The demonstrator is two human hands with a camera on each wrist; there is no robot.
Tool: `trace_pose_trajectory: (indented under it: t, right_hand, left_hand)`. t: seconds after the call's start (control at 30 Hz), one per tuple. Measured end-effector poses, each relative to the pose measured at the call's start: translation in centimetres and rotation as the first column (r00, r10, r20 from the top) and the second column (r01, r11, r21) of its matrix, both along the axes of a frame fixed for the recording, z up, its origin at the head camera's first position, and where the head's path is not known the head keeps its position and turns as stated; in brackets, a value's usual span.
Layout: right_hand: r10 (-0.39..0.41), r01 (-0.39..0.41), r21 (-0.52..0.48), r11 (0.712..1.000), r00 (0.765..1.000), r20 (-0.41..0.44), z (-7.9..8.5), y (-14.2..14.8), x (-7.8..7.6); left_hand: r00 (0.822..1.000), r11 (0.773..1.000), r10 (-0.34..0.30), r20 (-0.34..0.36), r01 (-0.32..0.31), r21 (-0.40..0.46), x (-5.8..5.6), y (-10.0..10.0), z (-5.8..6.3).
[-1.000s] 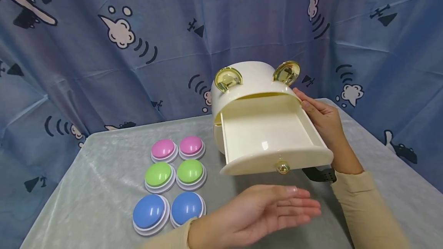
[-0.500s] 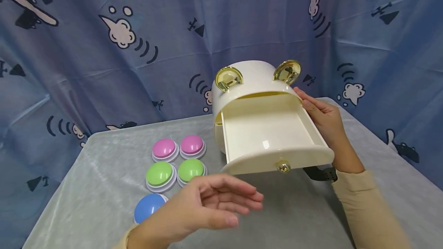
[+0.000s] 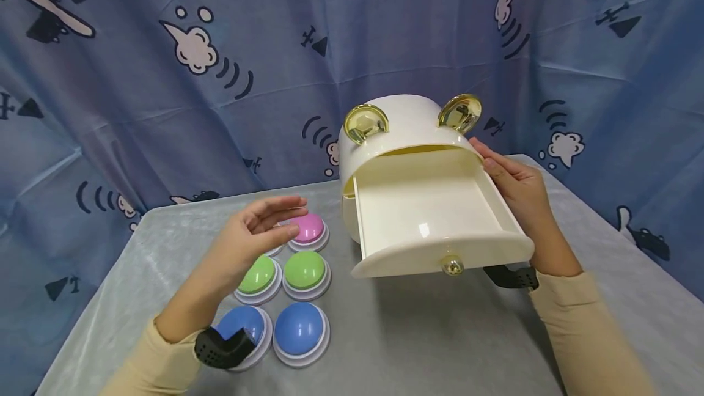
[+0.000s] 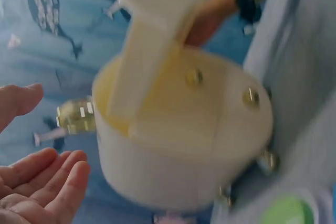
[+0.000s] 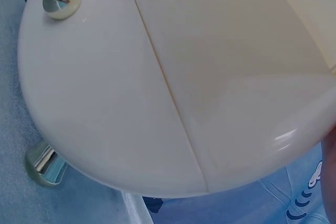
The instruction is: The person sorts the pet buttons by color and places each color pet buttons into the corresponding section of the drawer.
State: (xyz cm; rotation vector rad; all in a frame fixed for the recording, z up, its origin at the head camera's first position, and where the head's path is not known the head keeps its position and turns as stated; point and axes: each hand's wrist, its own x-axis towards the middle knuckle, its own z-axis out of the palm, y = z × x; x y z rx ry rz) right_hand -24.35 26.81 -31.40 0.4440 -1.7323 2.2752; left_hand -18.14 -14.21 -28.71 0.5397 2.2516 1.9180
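Observation:
A glossy white storage box (image 3: 407,116) with two gold ears stands at the centre right, its top drawer (image 3: 429,200) pulled far out with nothing in it. My right hand (image 3: 519,191) rests against the box's right side, fingers extended along it and thumb near the drawer opening. My left hand (image 3: 264,225) hovers over the push buttons, fingers loosely bent and holding nothing. It overlaps the left pink button and part of the left green button (image 3: 257,275). In the left wrist view, the left fingers (image 4: 47,182) are apart from the box.
The right pink button (image 3: 308,228), right green button (image 3: 304,269) and two blue buttons (image 3: 299,327) stand in rows on the grey cloth-covered table (image 3: 385,347). A gold knob (image 3: 453,265) sticks out from the drawer front. A blue patterned curtain (image 3: 264,78) hangs behind.
My left hand has moved left and away from below the drawer, past the blue buttons, to above the pink and green ones. The right hand, box and drawer stay put.

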Motion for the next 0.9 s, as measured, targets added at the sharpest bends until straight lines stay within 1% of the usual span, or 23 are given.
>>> trace_pose_trajectory:
  t: [0.07, 0.23, 0.33, 0.43, 0.53, 0.63, 0.73, 0.9]
  right_hand:
    - [0.005, -0.005, -0.006, 1.0, 1.0, 0.0, 0.0, 0.0, -0.1]
    - [-0.002, 0.002, 0.001, 1.0, 1.0, 0.023, -0.2, 0.0, -0.2]
    - [-0.012, 0.012, 0.011, 1.0, 1.0, 0.025, -0.1, 0.0, -0.3]
    - [-0.011, 0.01, 0.007, 1.0, 0.999, 0.032, -0.1, 0.1, -0.3]
    - [-0.002, 0.002, 0.002, 1.0, 0.999, 0.042, -0.2, 0.2, -0.2]
    - [0.009, -0.008, -0.004, 1.0, 0.999, 0.047, -0.2, 0.2, -0.2]
    - [0.0, 0.0, 0.007, 1.0, 0.999, 0.048, -0.1, 0.2, -0.1]
    - [0.002, -0.002, 0.002, 1.0, 0.998, 0.06, 0.0, 0.2, 0.0]
  left_hand:
    - [0.999, 0.997, 0.041, -0.001, -0.041, -0.06, -1.3, -1.3, -0.5]
    - [0.991, 0.982, 0.132, -0.007, -0.131, -0.136, -4.2, -4.4, -2.3]
    - [0.985, 0.971, 0.173, 0.005, -0.17, -0.17, -5.7, -6.0, -3.3]
    - [0.979, 0.959, 0.203, 0.027, -0.193, -0.21, -6.9, -7.3, -4.4]
    - [0.974, 0.945, 0.219, 0.05, -0.199, -0.258, -7.8, -8.5, -5.6]
    - [0.975, 0.942, 0.21, 0.065, -0.185, -0.28, -8.6, -9.4, -6.8]
    - [0.979, 0.946, 0.188, 0.077, -0.159, -0.284, -9.2, -9.9, -7.8]
    - [0.982, 0.955, 0.153, 0.109, -0.118, -0.274, -9.8, -9.9, -9.1]
